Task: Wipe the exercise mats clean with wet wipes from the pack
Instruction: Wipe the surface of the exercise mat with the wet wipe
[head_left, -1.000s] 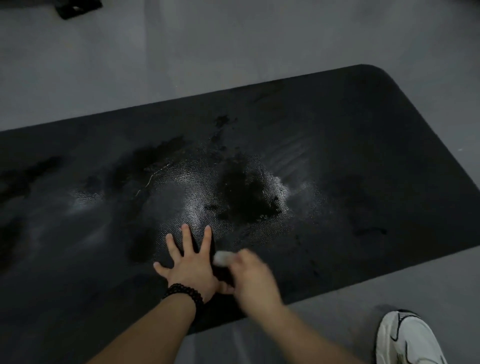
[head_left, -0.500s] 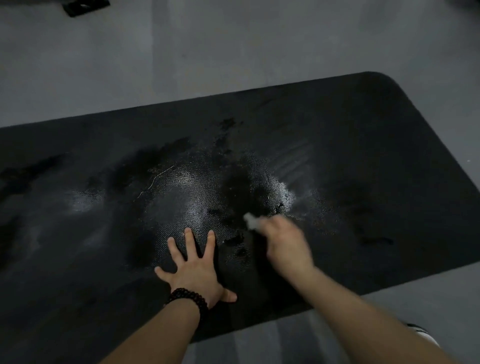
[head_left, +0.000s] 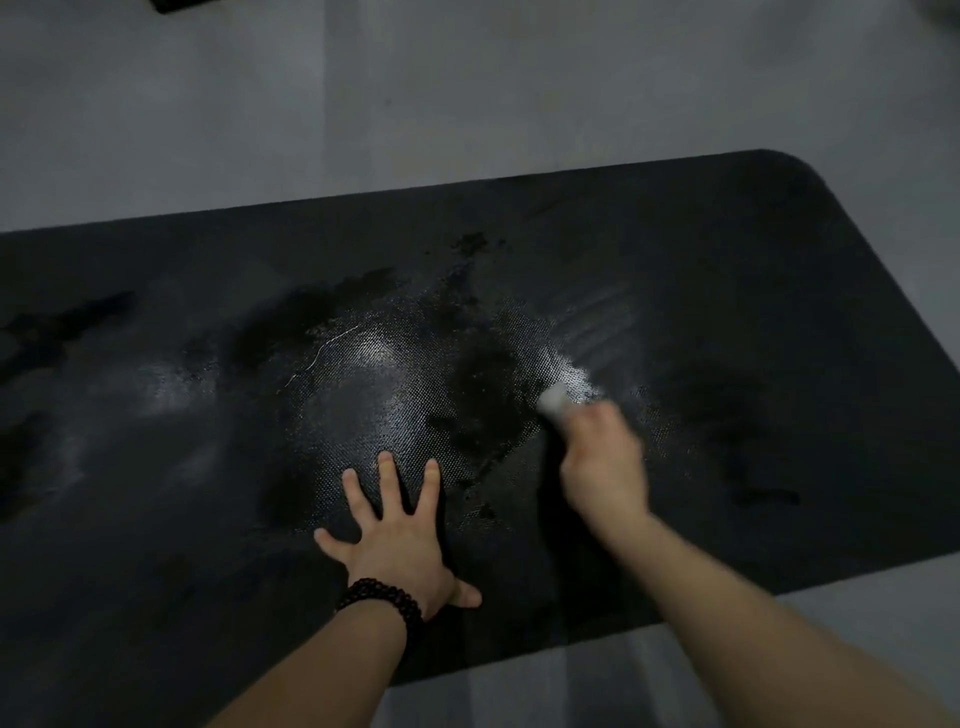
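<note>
**Wet wipe on the black mat**

Grey floor (head_left: 467, 104) surrounds a black exercise mat (head_left: 753, 270) that lies across the view, its rounded far-right corner showing and its left end running out of the picture. Across the middle of the mat, glossy wet patches catch the light and show up the fine dotted texture, with darker blotches among them and faint streaks just beyond the right hand.

Left hand (head_left: 400, 540) lies flat on the mat near its close edge, palm down, fingers straight and spread wide, thumb out to the side. A dark beaded bracelet (head_left: 379, 603) circles that wrist.

Right hand (head_left: 602, 467) is blurred and sits to the right of the left one, a little farther onto the mat. Its fingers are curled round a small white wet wipe (head_left: 553, 401), which sticks out past the knuckles and meets the mat at the edge of a shiny patch.

At the top left edge a dark object (head_left: 176, 4) on the floor is cut off by the frame; what it is cannot be told.
</note>
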